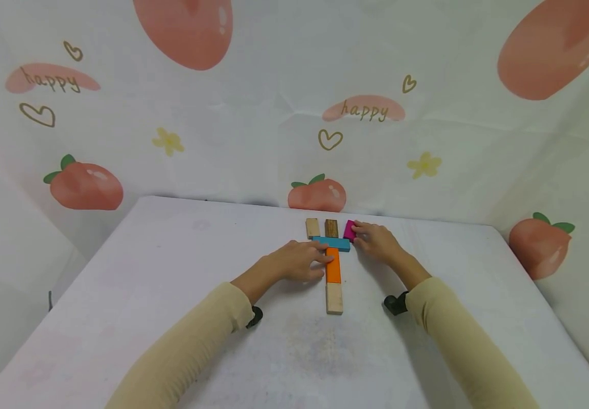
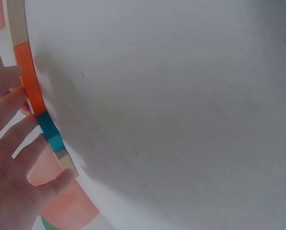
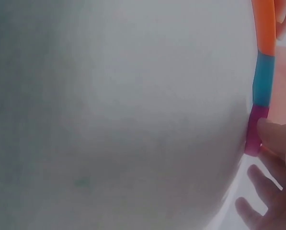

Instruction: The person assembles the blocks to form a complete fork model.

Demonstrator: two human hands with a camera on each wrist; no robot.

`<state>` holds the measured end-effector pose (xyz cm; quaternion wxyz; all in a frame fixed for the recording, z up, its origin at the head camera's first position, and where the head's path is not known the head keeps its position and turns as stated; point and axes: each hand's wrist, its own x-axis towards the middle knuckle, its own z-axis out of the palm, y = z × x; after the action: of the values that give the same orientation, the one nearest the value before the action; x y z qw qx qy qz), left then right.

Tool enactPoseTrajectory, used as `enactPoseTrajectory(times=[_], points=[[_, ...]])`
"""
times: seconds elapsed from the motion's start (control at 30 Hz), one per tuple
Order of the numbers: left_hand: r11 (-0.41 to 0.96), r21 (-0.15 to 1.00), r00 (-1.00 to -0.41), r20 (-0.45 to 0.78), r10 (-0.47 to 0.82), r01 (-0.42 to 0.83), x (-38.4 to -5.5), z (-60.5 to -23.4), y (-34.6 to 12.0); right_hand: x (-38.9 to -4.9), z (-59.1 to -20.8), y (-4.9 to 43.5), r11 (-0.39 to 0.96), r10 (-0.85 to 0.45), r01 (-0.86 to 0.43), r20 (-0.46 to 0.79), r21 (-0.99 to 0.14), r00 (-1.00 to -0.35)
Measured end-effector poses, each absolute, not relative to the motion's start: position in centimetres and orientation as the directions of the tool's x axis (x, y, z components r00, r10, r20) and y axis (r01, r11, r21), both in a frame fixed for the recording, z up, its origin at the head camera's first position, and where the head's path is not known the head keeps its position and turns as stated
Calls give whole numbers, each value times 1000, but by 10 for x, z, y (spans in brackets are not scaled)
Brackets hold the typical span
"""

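In the head view, a blue block [image 1: 331,243] lies crosswise at the top of an orange block [image 1: 333,265], and a plain wooden block [image 1: 334,298] continues the line toward the person. My left hand [image 1: 299,261] reaches in from the left with fingers spread, fingertips at the blue and orange blocks. A magenta block [image 1: 349,230] sits at the blue block's far right end. My right hand [image 1: 378,241] pinches it between thumb and fingers; the right wrist view shows the thumb [image 3: 274,136] on its side. Beyond the blue block lie a pale wooden block [image 1: 312,228] and a brown-grained block [image 1: 331,228].
The blocks lie near the far edge of a white-covered table [image 1: 197,255]. Right behind it hangs a white backdrop [image 1: 253,113] printed with peaches, hearts and flowers. Dark wrist straps [image 1: 395,304] show at the sleeve ends.
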<state>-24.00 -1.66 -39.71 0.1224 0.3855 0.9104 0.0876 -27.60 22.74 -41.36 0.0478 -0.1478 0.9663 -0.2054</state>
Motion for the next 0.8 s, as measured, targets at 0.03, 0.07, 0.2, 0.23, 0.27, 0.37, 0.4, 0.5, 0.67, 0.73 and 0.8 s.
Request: enactPoseTrajectory(times=[0.03, 0.07, 0.2, 0.23, 0.27, 0.37, 0.4, 0.5, 0.67, 0.73, 0.8], points=[[687, 255, -673, -154, 723, 680, -240, -397, -17, -276, -413, 227, 871, -308, -269, -30, -411, -951], [687, 255, -673, -154, 723, 680, -240, -397, -16, -276, -413, 227, 871, -310, -271, -31, -409, -950], [688, 260, -674, -157, 722, 677, -240, -397, -16, -277, -413, 227, 875, -312, -272, -37, -399, -949], [688, 259, -673, -157, 722, 678, -240, -397, -16, -277, -413, 228, 877, -313, -275, -36, -395, -949], [688, 259, -674, -157, 722, 678, -240, -396, -16, -278, -413, 228, 878, -316, -279, -33, -388, -948], [688, 257, -673, -158, 723, 679, -240, -396, -16, -278, -413, 229, 879, -332, -304, -15, -366, -943], [689, 255, -673, -159, 722, 679, -240, -396, -16, -278, -413, 229, 880, -338, -313, -8, -358, -941], [692, 249, -675, -164, 720, 678, -241, -397, -15, -278, -413, 230, 883, -346, -327, 5, -337, -938], [698, 247, -679, -170, 714, 672, -242, -398, -16, -279, -412, 227, 885, -344, -327, 8, -332, -939], [697, 250, -678, -171, 715, 672, -242, -398, -16, -279, -412, 226, 881, -350, -334, 15, -335, -937], [696, 251, -676, -173, 716, 673, -241, -397, -16, -279, -412, 226, 876, -356, -342, 23, -341, -934]])
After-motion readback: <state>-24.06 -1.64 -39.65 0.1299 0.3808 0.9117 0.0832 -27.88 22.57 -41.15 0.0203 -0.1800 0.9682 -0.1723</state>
